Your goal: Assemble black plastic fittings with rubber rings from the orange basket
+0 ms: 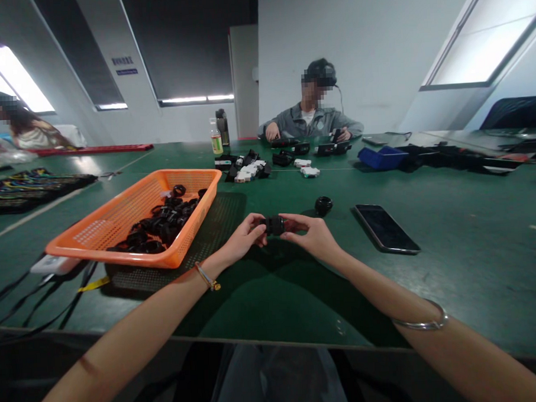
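Between my two hands, just above the green table (281, 307), is a small black cylindrical part (275, 225); its exact kind I cannot make out. My left hand (247, 233) pinches its left end, and my right hand (308, 230) grips the right end with thumb and fingers. Another round black part (324, 205) lies on the table just beyond my right hand. Left of my hands, an orange perforated basket (195, 225) holds several similar black round parts (162, 223).
A smartphone (387, 228) lies to the right. Farther back are white and black pieces (251, 169), a blue tray (381, 157) and a bottle (216, 137). Cables (36, 300) run beside the basket. One person (311, 113) sits opposite, another (29, 128) at far left.
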Available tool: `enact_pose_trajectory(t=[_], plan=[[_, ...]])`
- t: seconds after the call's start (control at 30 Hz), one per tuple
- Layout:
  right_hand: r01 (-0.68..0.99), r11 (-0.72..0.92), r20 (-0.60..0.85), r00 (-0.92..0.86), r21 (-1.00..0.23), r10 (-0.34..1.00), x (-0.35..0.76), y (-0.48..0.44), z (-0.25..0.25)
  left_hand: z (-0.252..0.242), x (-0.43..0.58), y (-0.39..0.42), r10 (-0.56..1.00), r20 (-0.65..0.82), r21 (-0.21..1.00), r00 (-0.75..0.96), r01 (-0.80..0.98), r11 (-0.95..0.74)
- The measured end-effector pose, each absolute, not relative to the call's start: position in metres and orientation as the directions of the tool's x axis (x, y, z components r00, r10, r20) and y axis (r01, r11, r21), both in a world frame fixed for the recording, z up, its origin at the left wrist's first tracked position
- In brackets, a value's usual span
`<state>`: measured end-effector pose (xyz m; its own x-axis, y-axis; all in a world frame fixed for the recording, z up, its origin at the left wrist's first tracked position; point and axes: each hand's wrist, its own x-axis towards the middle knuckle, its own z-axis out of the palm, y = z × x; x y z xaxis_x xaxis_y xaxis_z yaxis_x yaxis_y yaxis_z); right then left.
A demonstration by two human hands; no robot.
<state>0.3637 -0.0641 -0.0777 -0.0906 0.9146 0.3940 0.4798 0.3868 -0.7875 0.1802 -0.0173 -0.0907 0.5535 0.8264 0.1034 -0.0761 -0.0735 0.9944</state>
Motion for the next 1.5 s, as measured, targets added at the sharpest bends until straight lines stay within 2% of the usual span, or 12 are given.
enact_pose_trajectory(t=[0.3, 0.5, 0.8, 1.33, 1.5], plan=[[0.491, 0.41, 0.397, -0.137, -0.769, 0.908, 0.3654, -0.0653, -0.0767, -0.0903, 0.1799, -0.0191, 0.821, 0.076, 0.997, 0.565, -0.067, -0.046], [0.531, 0.471, 0.487, -0.122, -0.705, 0.865, 0.3637, -0.065, -0.0764, -0.0898, 0.1809, -0.0186, 0.824, 0.062, 0.997, 0.564, -0.066, -0.03], [0.463, 0.45, 0.459, -0.1, -0.764, 0.883, 0.3626, -0.0638, -0.0797, -0.0891, 0.1808, -0.0199, 0.832, 0.066, 0.996, 0.551, -0.082, -0.025], [0.5, 0.392, 0.401, -0.095, -0.772, 0.911, 0.3623, -0.0653, -0.0767, -0.0914, 0.1807, -0.0178, 0.821, 0.09, 0.996, 0.564, -0.064, -0.066], [0.5, 0.427, 0.418, -0.137, -0.753, 0.898, 0.3645, -0.0643, -0.0785, -0.0914, 0.182, -0.0175, 0.82, 0.076, 0.997, 0.567, -0.066, -0.046]])
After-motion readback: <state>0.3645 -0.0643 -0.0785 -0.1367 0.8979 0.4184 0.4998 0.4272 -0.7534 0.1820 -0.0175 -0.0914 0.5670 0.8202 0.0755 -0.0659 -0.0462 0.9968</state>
